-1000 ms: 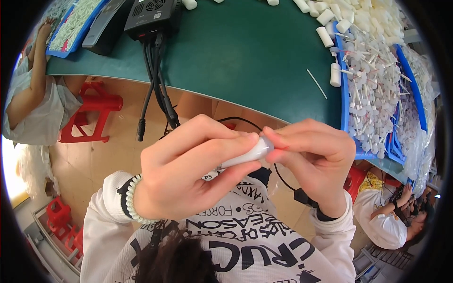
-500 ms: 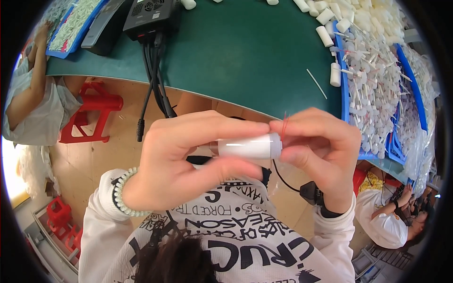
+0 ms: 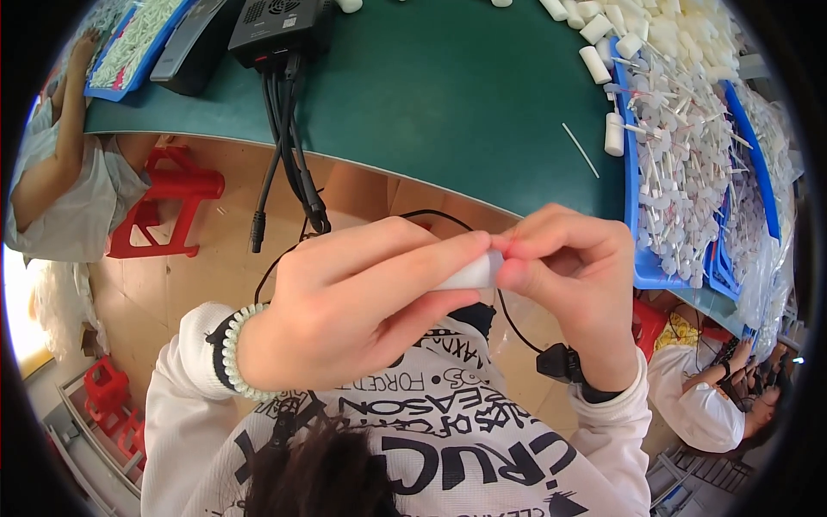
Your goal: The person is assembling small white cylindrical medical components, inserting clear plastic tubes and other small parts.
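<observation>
In front of my chest, my left hand (image 3: 345, 302) is wrapped round a clear tube with a white cylinder (image 3: 469, 276) inside, lying about level. Most of the tube is hidden behind the fingers. Its pale cap end (image 3: 494, 268) faces right. There my right hand (image 3: 577, 267) pinches a thin red thread (image 3: 508, 242) with thumb and forefinger, close against the cap. Only a little of the thread shows between the fingertips.
Across the green table (image 3: 413, 112) stand a black box (image 3: 280, 30) with hanging cables and, at right, a blue tray (image 3: 631, 172) of pale stemmed parts. White foam cylinders (image 3: 594, 65) lie beside it. A thin white stick (image 3: 580, 149) lies nearby. People sit at both sides.
My left fingers have closed further over the tube, hiding more of it. The right fingertips have drawn in to the cap, and the red thread that stood up is now mostly covered.
</observation>
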Tool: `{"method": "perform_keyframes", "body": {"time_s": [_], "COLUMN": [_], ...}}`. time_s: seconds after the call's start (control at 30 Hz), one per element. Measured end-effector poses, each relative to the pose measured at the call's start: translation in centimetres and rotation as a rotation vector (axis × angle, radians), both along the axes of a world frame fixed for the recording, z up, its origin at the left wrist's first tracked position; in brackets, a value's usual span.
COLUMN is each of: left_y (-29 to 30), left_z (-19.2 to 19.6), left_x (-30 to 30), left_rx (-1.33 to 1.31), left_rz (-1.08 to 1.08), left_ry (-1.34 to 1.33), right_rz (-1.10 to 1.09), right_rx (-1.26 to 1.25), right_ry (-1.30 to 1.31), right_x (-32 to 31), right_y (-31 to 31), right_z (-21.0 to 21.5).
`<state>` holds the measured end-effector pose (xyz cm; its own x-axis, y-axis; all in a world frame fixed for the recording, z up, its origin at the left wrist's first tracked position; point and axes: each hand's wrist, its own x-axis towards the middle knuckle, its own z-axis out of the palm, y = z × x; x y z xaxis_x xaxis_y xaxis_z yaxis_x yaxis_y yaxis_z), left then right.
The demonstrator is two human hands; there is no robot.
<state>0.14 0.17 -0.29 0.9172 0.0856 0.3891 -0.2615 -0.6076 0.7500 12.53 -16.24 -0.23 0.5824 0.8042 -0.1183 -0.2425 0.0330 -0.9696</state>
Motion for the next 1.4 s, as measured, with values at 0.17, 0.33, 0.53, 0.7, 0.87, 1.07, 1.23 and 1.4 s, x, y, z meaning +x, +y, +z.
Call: {"method": "perform_keyframes", "body": {"time_s": [0.17,0.33,0.53,0.7,0.87,1.07,1.23,1.4], "left_y": [-0.3,-0.5,-0.7,-1.2,-3.1,-7.4,-9.2,-7.0], "left_z": [-0.4,0.1,-0.2,-0.8,-2.4,-7.0,-10.8,-8.6], "left_x": [0.8,1.0,0.7,1.0,0.8,1.3,2.3,3.2], "left_rx": [-0.136,-0.586,-0.489,-0.5,0.017,0.267,0.279,0.334], "left_rz": [0.015,-0.035,-0.021,0.02,-0.071,-0.293,-0.649,-0.571], "left_ry": [0.042,0.189,0.22,0.281,0.144,0.183,0.429,0.49], "right_rz": [-0.015,0.017,0.104,0.063,-0.228,-0.541,-0.818,-0.784], "right_rx": [0.052,0.046,0.017,-0.081,-0.039,-0.057,-0.263,-0.827], "right_ry": [0.233,0.229,0.382,0.169,0.098,0.3,0.417,-0.081], "right_x": [-0.1,0.7,1.5,0.6,-5.2,-9.6,-8.7,-6.2], "right_y": [0.3,-0.2,-0.2,-1.0,-5.0,-8.3,-13.5,-19.4], "right_z": [-0.5,-0.4,-0.3,-0.4,-2.3,-8.3,-18.5,-29.5]}}
